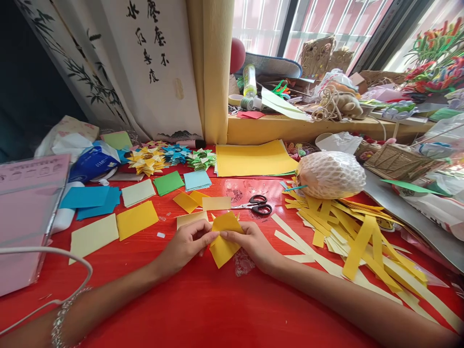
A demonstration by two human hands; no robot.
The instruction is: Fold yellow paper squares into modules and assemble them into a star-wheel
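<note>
Between my two hands is a piece of folded yellow paper (225,246), held up just above the red table (203,309). My left hand (190,240) pinches its left side, thumb on the front. From the right, my right hand (255,243) grips the same paper, with its thumb close to the left one. The fingers behind the paper are hidden. Just beyond lie cream paper rectangles (216,203), small yellow pieces (185,202) and black-handled scissors (259,205). A crumpled clear plastic scrap (244,265) sits by my right hand.
Paper stacks in yellow (137,220), cream (94,235), blue (97,200) and green (168,183) lie left. Folded paper stars (147,161) stand behind. Yellow strips (358,246) and a net-wrapped round object (331,175) are right. A white cable (87,263) crosses near my left forearm.
</note>
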